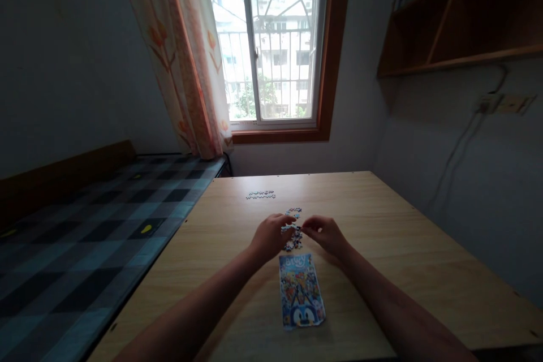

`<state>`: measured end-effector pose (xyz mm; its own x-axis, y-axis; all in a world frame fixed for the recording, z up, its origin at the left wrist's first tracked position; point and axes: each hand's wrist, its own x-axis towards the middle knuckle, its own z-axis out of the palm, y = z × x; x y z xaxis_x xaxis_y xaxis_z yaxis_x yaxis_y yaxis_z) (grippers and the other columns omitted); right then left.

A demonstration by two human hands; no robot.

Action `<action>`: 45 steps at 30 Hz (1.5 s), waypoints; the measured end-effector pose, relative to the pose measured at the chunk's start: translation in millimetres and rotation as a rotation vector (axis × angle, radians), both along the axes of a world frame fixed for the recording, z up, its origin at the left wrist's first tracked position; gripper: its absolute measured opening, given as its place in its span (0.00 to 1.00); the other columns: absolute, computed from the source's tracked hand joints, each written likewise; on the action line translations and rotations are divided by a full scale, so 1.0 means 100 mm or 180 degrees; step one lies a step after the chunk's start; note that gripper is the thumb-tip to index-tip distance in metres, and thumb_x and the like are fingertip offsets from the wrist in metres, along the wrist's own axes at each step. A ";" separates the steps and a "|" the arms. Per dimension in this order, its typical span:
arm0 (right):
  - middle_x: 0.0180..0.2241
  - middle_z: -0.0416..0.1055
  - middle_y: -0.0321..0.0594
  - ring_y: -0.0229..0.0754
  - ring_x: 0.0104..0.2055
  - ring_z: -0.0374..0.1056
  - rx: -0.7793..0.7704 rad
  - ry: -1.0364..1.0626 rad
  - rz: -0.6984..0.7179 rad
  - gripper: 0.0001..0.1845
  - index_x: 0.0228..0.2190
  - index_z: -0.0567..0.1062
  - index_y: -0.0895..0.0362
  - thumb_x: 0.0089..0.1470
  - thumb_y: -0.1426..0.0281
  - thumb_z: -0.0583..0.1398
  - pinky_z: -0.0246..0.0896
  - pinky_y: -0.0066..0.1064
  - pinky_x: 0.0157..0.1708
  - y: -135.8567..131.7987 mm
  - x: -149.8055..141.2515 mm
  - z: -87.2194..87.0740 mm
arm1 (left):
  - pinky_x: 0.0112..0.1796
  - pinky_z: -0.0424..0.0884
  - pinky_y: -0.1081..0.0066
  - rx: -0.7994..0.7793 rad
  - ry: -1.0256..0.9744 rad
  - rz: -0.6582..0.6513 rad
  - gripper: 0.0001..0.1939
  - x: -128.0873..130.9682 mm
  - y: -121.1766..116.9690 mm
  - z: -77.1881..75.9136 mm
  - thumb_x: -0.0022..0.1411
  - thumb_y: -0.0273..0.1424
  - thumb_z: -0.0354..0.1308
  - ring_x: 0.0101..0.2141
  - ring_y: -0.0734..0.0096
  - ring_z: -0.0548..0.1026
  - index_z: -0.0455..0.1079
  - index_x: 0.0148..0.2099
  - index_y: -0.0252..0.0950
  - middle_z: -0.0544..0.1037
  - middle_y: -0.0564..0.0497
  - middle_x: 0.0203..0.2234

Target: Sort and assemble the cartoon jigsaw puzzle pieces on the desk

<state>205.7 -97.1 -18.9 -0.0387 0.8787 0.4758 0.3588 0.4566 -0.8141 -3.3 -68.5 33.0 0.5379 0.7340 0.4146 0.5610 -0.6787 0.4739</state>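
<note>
Small jigsaw puzzle pieces [292,244] lie in a loose cluster on the wooden table, between my two hands. My left hand [270,236] rests at the cluster's left side, thumb and fingers apart and curved over the pieces, partly hiding them. From the right, my right hand [326,233] reaches in with thumb and forefinger pinched together on a small dark puzzle piece [299,228] at the cluster's edge. Closer to me lies a colourful picture sheet [300,291] with cartoon figures and lettering at its top. Farther back, joined puzzle pieces [261,195] form narrow strips.
The light wooden table [382,249] extends to the wall below a window [280,39]. Left of it stands a bed with a checked cover [169,203], a curtain [182,56] hanging behind. A wall shelf [445,28] is at upper right, above a socket with a cable.
</note>
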 end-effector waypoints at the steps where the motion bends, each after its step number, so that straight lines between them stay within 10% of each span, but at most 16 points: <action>1: 0.28 0.77 0.39 0.40 0.28 0.70 0.0004 0.0136 0.0002 0.11 0.30 0.79 0.55 0.51 0.60 0.66 0.65 0.30 0.29 0.00 0.01 0.00 | 0.40 0.72 0.68 -0.0053 -0.0051 -0.0043 0.11 0.07 0.00 -0.02 0.58 0.31 0.61 0.36 0.67 0.78 0.78 0.44 0.41 0.81 0.48 0.37; 10: 0.29 0.77 0.41 0.42 0.31 0.71 -0.0198 0.0581 -0.0168 0.16 0.32 0.78 0.57 0.49 0.56 0.67 0.66 0.31 0.32 0.07 0.11 -0.11 | 0.35 0.71 0.73 -0.0447 -0.0382 -0.0216 0.09 0.25 0.12 -0.06 0.60 0.29 0.57 0.31 0.71 0.78 0.78 0.39 0.39 0.82 0.51 0.30; 22: 0.24 0.74 0.39 0.41 0.26 0.66 -0.0084 -0.0548 -0.1152 0.21 0.26 0.79 0.57 0.58 0.55 0.57 0.56 0.30 0.28 0.18 0.40 -0.20 | 0.36 0.69 0.74 -0.0520 -0.0332 0.1707 0.10 -1.14 1.16 -0.30 0.60 0.31 0.58 0.34 0.69 0.79 0.73 0.45 0.38 0.82 0.50 0.34; 45: 0.24 0.76 0.40 0.44 0.29 0.70 -0.0255 -0.0460 -0.1214 0.20 0.25 0.78 0.57 0.56 0.56 0.57 0.59 0.31 0.31 0.22 0.44 -0.25 | 0.36 0.68 0.73 -0.0472 0.0473 0.1772 0.14 -1.07 1.13 -0.38 0.62 0.35 0.55 0.40 0.66 0.78 0.76 0.48 0.41 0.82 0.50 0.38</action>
